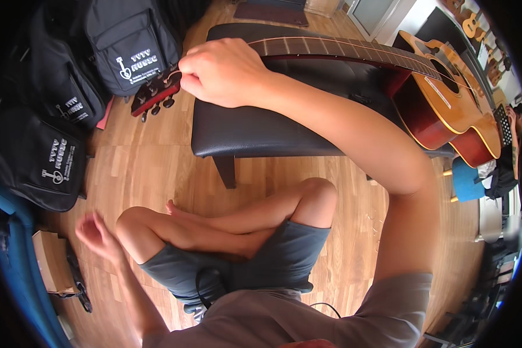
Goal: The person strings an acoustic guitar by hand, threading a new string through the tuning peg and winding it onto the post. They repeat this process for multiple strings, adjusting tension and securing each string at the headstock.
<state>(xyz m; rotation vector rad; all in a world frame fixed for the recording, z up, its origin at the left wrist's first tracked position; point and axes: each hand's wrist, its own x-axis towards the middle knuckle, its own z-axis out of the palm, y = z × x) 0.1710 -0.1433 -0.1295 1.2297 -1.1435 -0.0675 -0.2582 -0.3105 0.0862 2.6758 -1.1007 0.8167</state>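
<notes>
An acoustic guitar (446, 93) with an amber top and dark red sides lies across a black padded bench (255, 130). Its neck runs left to a dark red headstock (153, 93) with tuning pegs that overhangs the bench's left end. My right hand (220, 72) reaches across and grips the neck where it meets the headstock, fingers curled around it. My left hand (95, 235) hangs low at the left beside my knee, blurred, fingers apart and holding nothing. I sit cross-legged on the wooden floor in grey shorts.
Several black gig bags (130, 43) with white print stand along the left. A blue case (8, 249) and a cardboard box (52, 261) sit at lower left. A blue stool (467, 180) stands right of the bench. More guitars (475, 23) hang at upper right.
</notes>
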